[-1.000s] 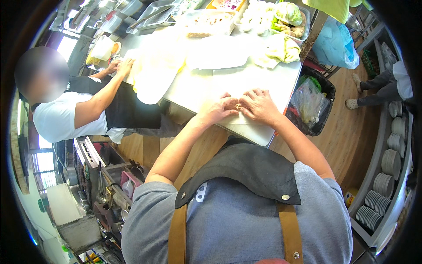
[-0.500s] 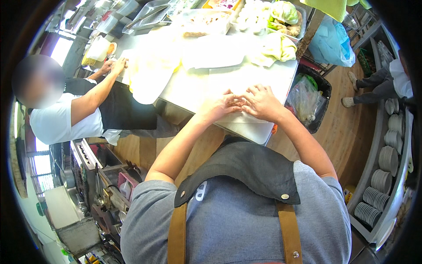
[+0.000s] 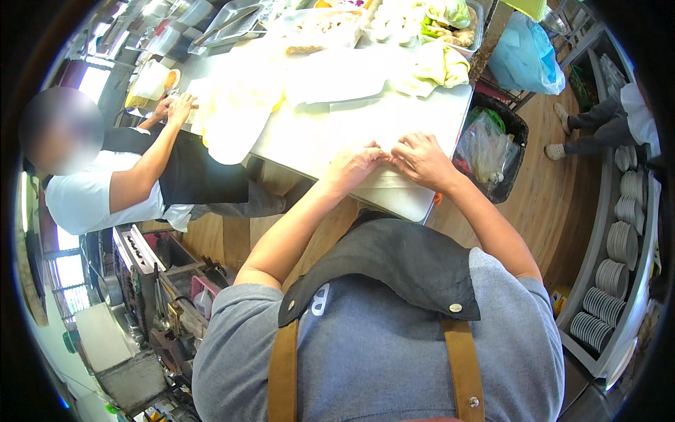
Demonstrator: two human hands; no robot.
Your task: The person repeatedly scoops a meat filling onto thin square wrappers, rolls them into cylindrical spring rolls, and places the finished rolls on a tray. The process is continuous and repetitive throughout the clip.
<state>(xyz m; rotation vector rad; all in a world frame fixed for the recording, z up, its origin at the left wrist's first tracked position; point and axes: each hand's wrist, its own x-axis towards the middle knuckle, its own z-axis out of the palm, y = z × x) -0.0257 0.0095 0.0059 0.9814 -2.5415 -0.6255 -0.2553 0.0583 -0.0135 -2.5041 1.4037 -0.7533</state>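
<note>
Over the near corner of the white table (image 3: 416, 205), my left hand (image 3: 357, 165) and my right hand (image 3: 424, 162) meet almost fingertip to fingertip. Both are closed, with fingers bent down and pinching at the edge of a thin pale wrapper (image 3: 388, 184) that lies beneath them. A trace of brownish filling shows between the fingertips; the fingers hide most of it. Strong glare washes out the wrapper's outline. Beyond my hands lie a white board or sheet (image 3: 336, 76) and pale green cabbage leaves (image 3: 437, 69).
Along the far side stand a clear tub of chopped food (image 3: 320, 29) and a box of vegetables (image 3: 460, 32). A co-worker (image 3: 133, 165) works at the left. Right of the table is a black bin (image 3: 517, 151); farther right, a rack of plates (image 3: 610, 278).
My fingers have closed in over the brownish filling, which showed more openly before. Both hands stay at the same corner. The view has shifted slightly.
</note>
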